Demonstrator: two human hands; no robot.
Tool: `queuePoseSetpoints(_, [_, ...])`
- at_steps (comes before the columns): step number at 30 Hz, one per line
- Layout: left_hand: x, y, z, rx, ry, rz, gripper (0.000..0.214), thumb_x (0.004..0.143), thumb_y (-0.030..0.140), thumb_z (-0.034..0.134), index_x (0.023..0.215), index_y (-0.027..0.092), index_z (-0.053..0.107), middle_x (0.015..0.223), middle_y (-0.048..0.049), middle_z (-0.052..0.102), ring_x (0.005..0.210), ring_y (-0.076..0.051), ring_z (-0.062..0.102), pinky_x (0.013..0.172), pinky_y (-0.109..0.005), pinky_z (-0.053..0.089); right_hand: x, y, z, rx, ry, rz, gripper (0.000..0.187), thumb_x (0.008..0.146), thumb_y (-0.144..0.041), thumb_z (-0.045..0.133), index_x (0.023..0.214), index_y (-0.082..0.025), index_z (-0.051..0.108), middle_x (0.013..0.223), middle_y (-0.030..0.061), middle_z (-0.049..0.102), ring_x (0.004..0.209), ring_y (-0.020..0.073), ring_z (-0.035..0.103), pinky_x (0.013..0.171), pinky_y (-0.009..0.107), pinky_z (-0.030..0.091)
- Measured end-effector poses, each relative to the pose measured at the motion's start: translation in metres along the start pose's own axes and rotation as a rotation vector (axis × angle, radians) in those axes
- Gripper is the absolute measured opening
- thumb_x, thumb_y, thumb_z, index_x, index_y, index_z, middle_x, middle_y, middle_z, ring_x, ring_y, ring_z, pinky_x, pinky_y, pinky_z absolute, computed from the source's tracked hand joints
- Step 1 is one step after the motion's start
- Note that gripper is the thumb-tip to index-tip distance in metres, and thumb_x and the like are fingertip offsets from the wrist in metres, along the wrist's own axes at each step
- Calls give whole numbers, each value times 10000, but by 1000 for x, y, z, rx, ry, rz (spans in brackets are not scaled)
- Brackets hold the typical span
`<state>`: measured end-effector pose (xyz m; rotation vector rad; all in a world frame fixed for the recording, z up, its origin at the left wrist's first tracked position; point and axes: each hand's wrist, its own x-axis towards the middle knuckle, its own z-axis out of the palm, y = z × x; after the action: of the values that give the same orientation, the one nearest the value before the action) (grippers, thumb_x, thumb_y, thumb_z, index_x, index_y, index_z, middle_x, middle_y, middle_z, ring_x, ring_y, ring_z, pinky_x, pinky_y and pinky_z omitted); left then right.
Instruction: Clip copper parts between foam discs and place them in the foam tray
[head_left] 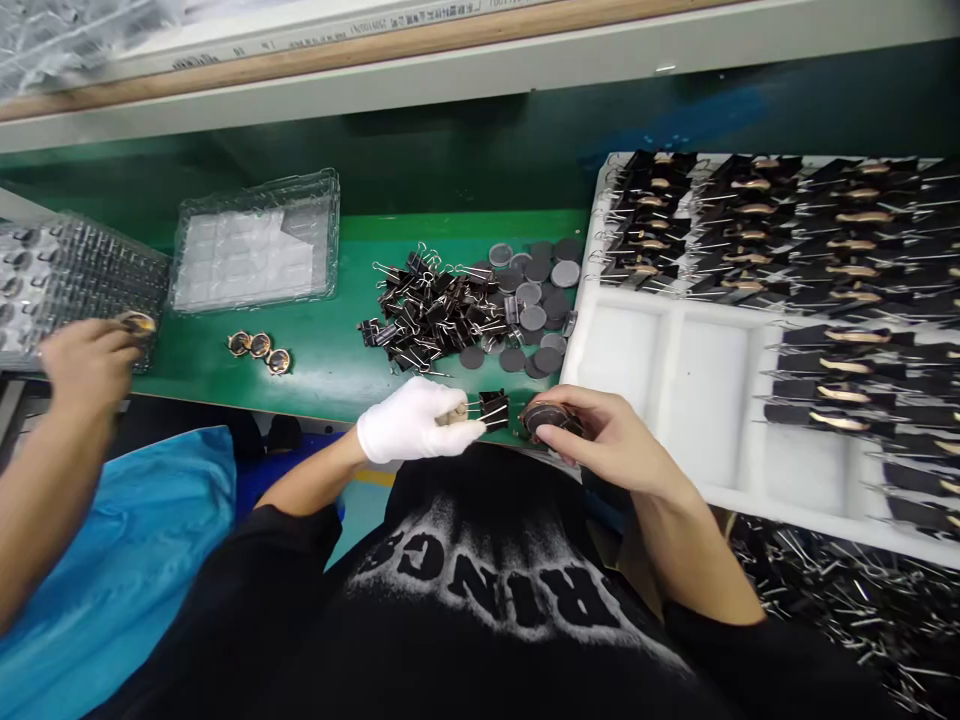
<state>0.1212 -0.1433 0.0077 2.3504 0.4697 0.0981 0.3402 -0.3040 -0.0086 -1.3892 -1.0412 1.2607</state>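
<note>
My left hand (411, 422), in a white glove, is closed on the wire handles of a black binder clip (493, 408) at the near edge of the green table (330, 350). My bare right hand (600, 440) is just to the right of it, fingers pinched round a dark round disc part (544, 415). The clip's jaw points toward that disc, and the two nearly touch. Just beyond my hands lie a heap of black binder clips (427, 310) and a pile of grey round discs (536, 295).
A white foam tray (660, 370) at the right holds rows of clipped parts (810, 230). Three small round copper-rimmed parts (259, 347) lie at the left. Behind them sits a clear plastic blister tray (255, 245). A co-worker's hand (90, 360) reaches another blister tray (67, 270) at far left.
</note>
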Motion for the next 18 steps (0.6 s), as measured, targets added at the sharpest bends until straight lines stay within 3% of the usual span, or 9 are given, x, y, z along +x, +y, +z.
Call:
queuePoseSetpoints(2, [1,1,-6,-51,-129,11,471,949,508,557,613,195,453,501,56,413,492,-79,348,516,-250,259,3,-5,-9,-97,-68,11,206,890,-387,779,974,-200,790,914,64,775,791,209,706,691,304,568])
queuePoseSetpoints(5, [5,4,-12,-88,-271,28,472,964,543,561,653,192,512,536,44,493,506,-86,397,533,-249,288,7,-11,-18,-153,-200,39,237,876,-393,787,1018,-204,809,947,56,790,840,216,721,749,306,561])
queuePoseSetpoints(12, [15,7,-12,-75,-366,74,498,999,585,512,692,194,544,588,28,532,531,-99,425,564,-265,298,10,-16,-23,-221,-321,-13,196,909,-355,747,975,-180,805,914,38,768,805,175,680,713,269,501])
queuePoseSetpoints(16, [23,10,-18,-23,-417,50,509,983,608,539,677,200,530,577,37,508,529,-104,410,557,-269,280,4,-13,-23,-257,-300,-77,183,933,-324,726,1017,-183,804,919,35,772,787,177,696,702,270,512])
queuePoseSetpoints(18, [29,13,-21,-15,-435,24,445,987,578,554,745,206,578,612,34,553,550,-115,459,569,-269,310,-3,-10,-21,-310,-196,-143,214,954,-325,714,1107,-200,797,985,49,784,828,196,722,733,288,548])
